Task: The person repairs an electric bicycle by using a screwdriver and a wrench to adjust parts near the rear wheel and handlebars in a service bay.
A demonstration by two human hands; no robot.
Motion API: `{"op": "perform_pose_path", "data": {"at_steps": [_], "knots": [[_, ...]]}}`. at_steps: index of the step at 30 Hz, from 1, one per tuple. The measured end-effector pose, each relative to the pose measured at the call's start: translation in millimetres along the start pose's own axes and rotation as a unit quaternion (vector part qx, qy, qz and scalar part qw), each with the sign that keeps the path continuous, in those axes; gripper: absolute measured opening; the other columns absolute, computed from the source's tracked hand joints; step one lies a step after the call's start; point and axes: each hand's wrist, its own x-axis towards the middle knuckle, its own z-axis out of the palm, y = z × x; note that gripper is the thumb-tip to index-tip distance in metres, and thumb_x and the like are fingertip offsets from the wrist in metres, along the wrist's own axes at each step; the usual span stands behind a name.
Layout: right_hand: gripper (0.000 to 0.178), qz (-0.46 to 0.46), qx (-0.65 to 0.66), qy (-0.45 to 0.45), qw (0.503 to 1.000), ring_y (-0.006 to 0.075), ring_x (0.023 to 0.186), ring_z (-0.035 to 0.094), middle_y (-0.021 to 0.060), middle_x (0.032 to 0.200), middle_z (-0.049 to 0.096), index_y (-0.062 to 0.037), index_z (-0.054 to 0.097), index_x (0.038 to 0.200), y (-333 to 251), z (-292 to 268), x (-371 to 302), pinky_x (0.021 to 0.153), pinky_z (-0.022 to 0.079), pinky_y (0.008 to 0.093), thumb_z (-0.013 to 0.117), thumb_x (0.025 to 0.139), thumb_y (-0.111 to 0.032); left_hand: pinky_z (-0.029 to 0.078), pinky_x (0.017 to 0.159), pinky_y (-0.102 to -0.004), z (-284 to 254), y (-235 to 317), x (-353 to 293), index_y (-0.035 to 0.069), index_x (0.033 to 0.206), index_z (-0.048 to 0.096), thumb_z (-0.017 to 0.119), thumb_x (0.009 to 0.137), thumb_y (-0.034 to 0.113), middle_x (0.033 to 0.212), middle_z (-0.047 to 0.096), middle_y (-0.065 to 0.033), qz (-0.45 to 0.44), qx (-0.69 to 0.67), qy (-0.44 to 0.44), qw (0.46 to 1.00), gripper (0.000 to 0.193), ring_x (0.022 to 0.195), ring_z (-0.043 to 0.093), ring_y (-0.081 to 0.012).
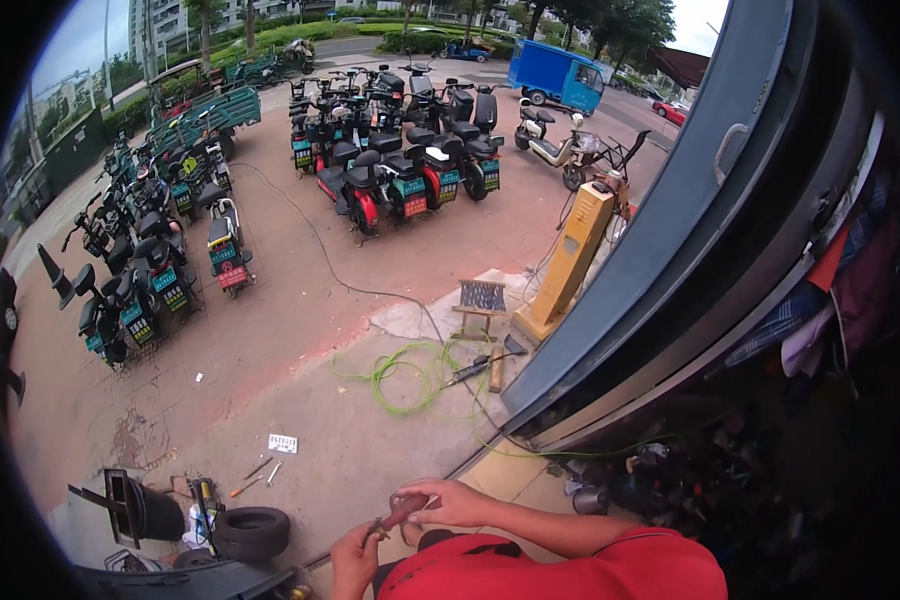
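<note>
1. Post (573,250): yellow, upright, well beyond the right hand and off to its right.
2. Hose (378,392): green and coiled on the ground, ahead of both hands, well apart from them.
3. Tyre (251,534): lying flat to the left of the left hand, out of contact with it.
4. Right hand (442,503): reaches in from the right, fingers wrapped around the tool's red grip; its exact finger placement is partly hidden.
5. Left hand (353,556): nearer the body, thumb and fingertips drawn together, seemingly pinching the tool's metal end.
6. Tool (404,510): between the hands. Its long axis slants from the right hand down and leftward to the left fingertips; I judge this line to be the relation that counts, each hand having one end.
7. Metal end (377,528): nearer the left hand, at its fingertips; too small to tell its shape.
</note>
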Motion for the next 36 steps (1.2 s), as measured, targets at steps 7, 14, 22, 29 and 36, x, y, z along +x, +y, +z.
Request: {"op": "perform_pose_path", "data": {"at_steps": [7, 14, 22, 29, 36], "knots": [[0.038, 0.096, -0.162, -0.243, 0.951, 0.0229, 0.096, 0.071, 0.0140, 0.106, 0.074, -0.0097, 0.071, 0.121, 5, 48, -109, 0.088, 0.053, 0.0331, 0.075, 0.089, -0.031, 0.055, 0.074, -0.0432, 64, -54, -118, 0.010, 0.115, 0.070, 0.063, 0.093, 0.019, 0.093, 0.071, -0.0187, -0.022, 0.015, -0.012, 1.000, 0.024, 0.085, 0.069, -0.0381], [0.034, 0.124, -0.210, -0.320, 0.916, 0.0295, 0.097, 0.070, 0.0171, 0.110, 0.071, -0.0026, 0.065, 0.124, 11, 116, -204, 0.086, 0.053, 0.0362, 0.055, 0.101, -0.025, 0.054, 0.072, -0.0295, 126, -73, -288, 0.000, 0.113, 0.067, 0.059, 0.099, 0.013, 0.087, 0.071, -0.0083, -0.040, -0.129, 0.284, 0.949, 0.020, 0.079, 0.068, -0.0179], [0.027, 0.253, -0.111, -0.353, 0.894, 0.0045, 0.057, 0.045, -0.0065, 0.069, 0.051, 0.0000, 0.068, 0.105, 72, 130, -304, 0.051, 0.035, 0.0228, 0.072, 0.095, -0.025, 0.039, 0.047, -0.0207, 275, -79, -512, 0.006, 0.105, 0.065, 0.056, 0.105, 0.024, 0.070, 0.055, 0.0019, -0.224, -0.449, 0.574, 0.647, 0.020, 0.052, 0.046, -0.0050], [0.021, 0.260, -0.020, -0.414, 0.872, 0.0099, 0.065, 0.059, 0.0005, 0.082, 0.062, -0.0066, 0.061, 0.102, 114, 117, -427, 0.057, 0.046, 0.0238, 0.062, 0.101, -0.027, 0.044, 0.055, -0.0235, 466, -22, -621, 0.005, 0.114, 0.064, 0.050, 0.107, 0.024, 0.082, 0.064, -0.0035, -0.272, -0.517, 0.637, 0.504, 0.024, 0.061, 0.058, -0.0101], [0.041, 0.239, -0.100, -0.542, 0.799, 0.0090, 0.086, 0.062, 0.0045, 0.099, 0.067, -0.0005, 0.059, 0.134, 137, 128, -525, 0.076, 0.050, 0.0231, 0.056, 0.105, -0.029, 0.055, 0.094, -0.0413, 525, 31, -674, -0.002, 0.104, 0.065, 0.055, 0.104, 0.022, 0.122, 0.066, -0.0175, -0.099, -0.645, 0.596, 0.467, 0.026, 0.112, 0.064, -0.0241]]}}
